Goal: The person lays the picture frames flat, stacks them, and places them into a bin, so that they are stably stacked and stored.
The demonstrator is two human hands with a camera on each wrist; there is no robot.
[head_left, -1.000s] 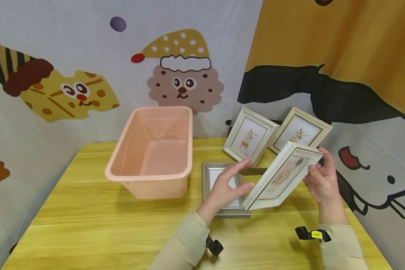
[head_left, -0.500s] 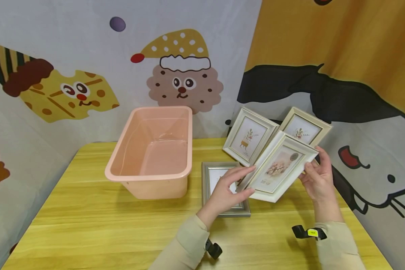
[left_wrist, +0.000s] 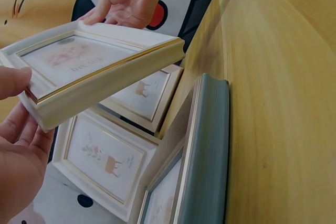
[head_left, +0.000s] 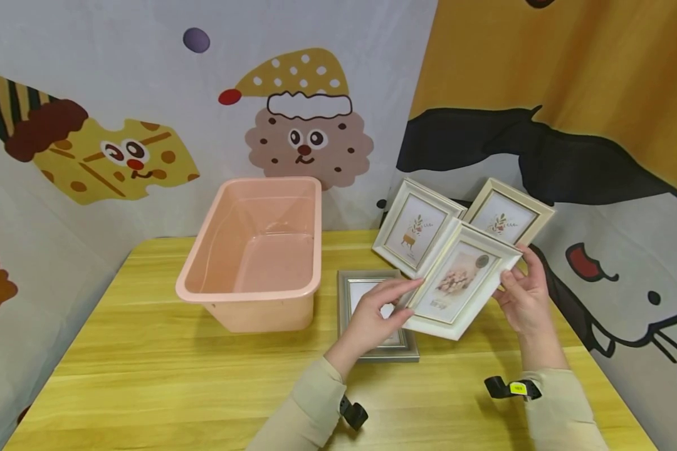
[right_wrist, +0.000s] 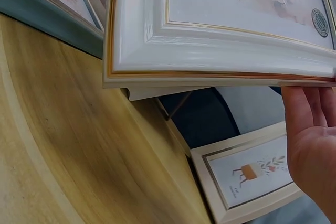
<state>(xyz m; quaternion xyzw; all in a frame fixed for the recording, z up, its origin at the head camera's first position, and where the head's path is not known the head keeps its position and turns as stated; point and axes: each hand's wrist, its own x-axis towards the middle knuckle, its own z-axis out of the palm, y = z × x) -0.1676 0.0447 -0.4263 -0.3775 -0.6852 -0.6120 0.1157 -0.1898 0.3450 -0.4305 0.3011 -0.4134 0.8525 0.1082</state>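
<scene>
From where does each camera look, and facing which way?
Head: on the head, forward and down at the pink basin and white picture frame; left hand, right hand, sleeves show.
Left wrist: on the left wrist, facing that frame; both hands show.
Right wrist: on the right wrist, facing that frame's corner; only the right hand shows.
Both wrist views share that frame and the grey picture frame.

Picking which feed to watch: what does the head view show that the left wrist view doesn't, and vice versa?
Only head: the pink basin and the sleeves. Only left wrist: fingers of the left hand beneath the held white frame. Both: that frame, the grey frame, the pale frame, the beige frame, the table and the right hand.
</scene>
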